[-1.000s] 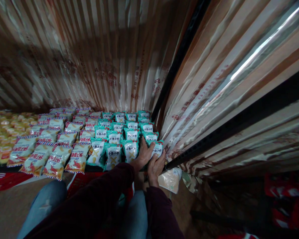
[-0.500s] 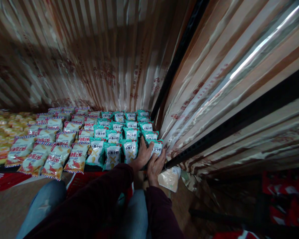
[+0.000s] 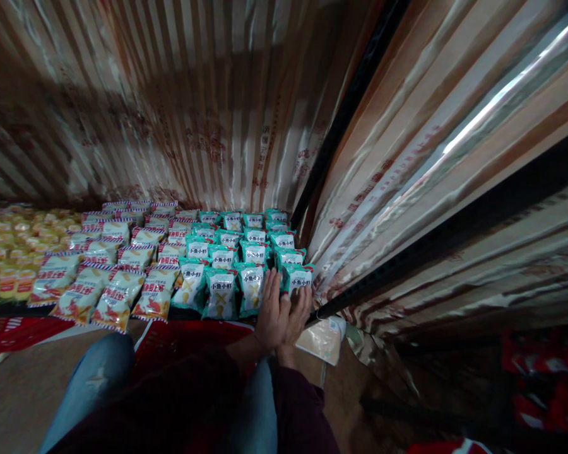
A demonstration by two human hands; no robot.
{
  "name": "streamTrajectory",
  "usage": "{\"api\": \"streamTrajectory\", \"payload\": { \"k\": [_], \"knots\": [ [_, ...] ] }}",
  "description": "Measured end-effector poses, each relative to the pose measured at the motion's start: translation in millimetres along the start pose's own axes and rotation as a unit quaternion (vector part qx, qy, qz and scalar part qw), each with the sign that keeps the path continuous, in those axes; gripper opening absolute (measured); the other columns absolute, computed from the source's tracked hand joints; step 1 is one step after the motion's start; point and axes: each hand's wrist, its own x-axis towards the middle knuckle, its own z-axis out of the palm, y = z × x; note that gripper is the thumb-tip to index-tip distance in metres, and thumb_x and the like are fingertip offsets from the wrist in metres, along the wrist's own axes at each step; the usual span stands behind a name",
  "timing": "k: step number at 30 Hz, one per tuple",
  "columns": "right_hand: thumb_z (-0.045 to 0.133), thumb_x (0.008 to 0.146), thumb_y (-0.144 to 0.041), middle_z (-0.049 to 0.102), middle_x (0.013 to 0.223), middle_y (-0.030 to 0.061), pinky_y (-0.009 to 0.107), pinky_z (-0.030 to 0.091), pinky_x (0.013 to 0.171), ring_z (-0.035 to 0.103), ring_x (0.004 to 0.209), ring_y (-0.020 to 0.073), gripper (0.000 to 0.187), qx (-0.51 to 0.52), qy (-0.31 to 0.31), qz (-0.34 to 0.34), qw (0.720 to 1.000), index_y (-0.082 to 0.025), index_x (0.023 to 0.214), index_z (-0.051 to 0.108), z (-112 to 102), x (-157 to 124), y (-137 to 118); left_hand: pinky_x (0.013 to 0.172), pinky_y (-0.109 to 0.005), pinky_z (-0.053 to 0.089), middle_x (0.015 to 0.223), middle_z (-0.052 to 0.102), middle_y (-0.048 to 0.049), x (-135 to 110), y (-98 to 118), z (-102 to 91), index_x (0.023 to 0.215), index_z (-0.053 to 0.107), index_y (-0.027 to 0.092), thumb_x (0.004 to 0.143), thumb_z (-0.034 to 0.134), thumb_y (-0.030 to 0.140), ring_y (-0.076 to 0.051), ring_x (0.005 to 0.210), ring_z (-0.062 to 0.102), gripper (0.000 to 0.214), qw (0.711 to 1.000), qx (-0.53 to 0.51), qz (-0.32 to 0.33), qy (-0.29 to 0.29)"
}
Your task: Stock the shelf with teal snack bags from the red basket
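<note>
Teal-edged snack bags (image 3: 221,293) stand in rows at the right end of a shelf. My left hand (image 3: 271,312) reaches up with fingers stretched out, at the right edge of a front-row bag (image 3: 252,287). Just right of it, my right hand (image 3: 297,315) lies with extended fingers against the lower front of the rightmost front bag (image 3: 298,275). The two hands overlap near the wrists, and neither is wrapped round a bag.
Striped-edge snack bags (image 3: 116,295) fill the shelf's middle, with yellow packs (image 3: 16,277) farther left. A dark metal post (image 3: 334,135) and striped sheeting (image 3: 227,94) enclose the corner. Red basket-like containers (image 3: 184,343) sit below; a pale package (image 3: 322,340) lies on the floor.
My left hand has drawn back from between the bags and turned flatter, fingers pointing up. My right hand has moved from the rightmost bag's side to its lower front.
</note>
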Motion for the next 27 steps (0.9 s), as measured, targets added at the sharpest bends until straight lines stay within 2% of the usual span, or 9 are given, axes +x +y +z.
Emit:
{"api": "streamTrajectory", "payload": {
  "k": [3,7,12,15,20,24,27],
  "knots": [
    [0.029,0.098,-0.034,0.041,0.144,0.0193,0.056,0.036,0.107,0.036,0.137,0.0279,0.049,0.02,-0.008,-0.035,0.999,-0.016,0.144,0.032,0.5,1.6,-16.8,0.121,-0.047,0.013,0.158,0.022,-0.0114,-25.4,-10.1,-16.0,0.145,0.034,0.016,0.095,0.035,0.04,-0.024,0.147,0.014,0.055,0.999,0.019,0.005,0.044],
    [0.027,0.099,-0.036,0.046,0.143,0.0154,0.051,0.037,0.109,0.04,0.136,0.0236,0.05,0.048,-0.081,-0.005,0.996,-0.017,0.144,0.036,7.6,14.8,-36.7,0.122,-0.04,0.01,0.159,0.019,-0.0083,-42.0,-27.7,-28.6,0.147,0.03,0.02,0.097,0.031,0.038,-0.019,0.148,0.01,0.053,0.998,0.021,0.0,0.067],
    [0.024,0.097,-0.043,0.043,0.146,0.0164,0.049,0.033,0.112,0.037,0.138,0.024,0.056,0.07,-0.148,0.023,0.986,-0.013,0.143,0.038,25.3,27.9,-43.6,0.122,-0.037,0.009,0.161,0.011,-0.0076,-32.4,-35.5,-32.5,0.148,0.025,0.021,0.096,0.031,0.04,-0.017,0.148,0.009,0.056,0.995,-0.007,-0.07,0.076],
    [0.026,0.096,-0.047,0.039,0.149,0.0143,0.05,0.032,0.113,0.035,0.139,0.024,0.06,0.069,-0.174,0.036,0.982,-0.016,0.147,0.031,32.1,31.4,-43.8,0.122,-0.039,0.008,0.161,0.008,-0.0089,-23.3,-30.0,-33.2,0.149,0.024,0.02,0.096,0.032,0.041,-0.019,0.148,0.007,0.058,0.993,0.002,-0.091,0.076],
    [0.027,0.095,-0.052,0.034,0.153,0.0123,0.049,0.03,0.113,0.032,0.141,0.0244,0.065,0.077,-0.205,0.038,0.975,-0.019,0.15,0.023,34.1,33.5,-42.3,0.121,-0.039,0.008,0.16,0.012,-0.0126,-10.8,-19.1,-31.1,0.146,0.031,0.016,0.095,0.035,0.043,-0.021,0.148,0.008,0.057,0.986,0.008,-0.145,0.08],
    [0.027,0.094,-0.053,0.031,0.154,0.0122,0.047,0.032,0.112,0.032,0.141,0.0244,0.067,0.087,-0.206,0.057,0.973,-0.019,0.151,0.019,31.6,35.3,-39.0,0.121,-0.038,0.01,0.159,0.014,-0.017,-4.1,-13.8,-28.1,0.148,0.025,0.009,0.095,0.033,0.043,-0.021,0.148,0.011,0.064,0.986,-0.01,-0.155,0.064],
    [0.028,0.094,-0.053,0.028,0.156,0.0129,0.047,0.03,0.113,0.029,0.142,0.0249,0.069,0.091,-0.2,0.076,0.972,-0.017,0.151,0.018,31.3,40.3,-38.5,0.121,-0.035,0.013,0.158,0.018,-0.0148,-1.2,-13.0,-28.0,0.149,0.023,0.01,0.094,0.033,0.042,-0.02,0.147,0.015,0.064,0.988,-0.028,-0.136,0.066]
  ]
}}
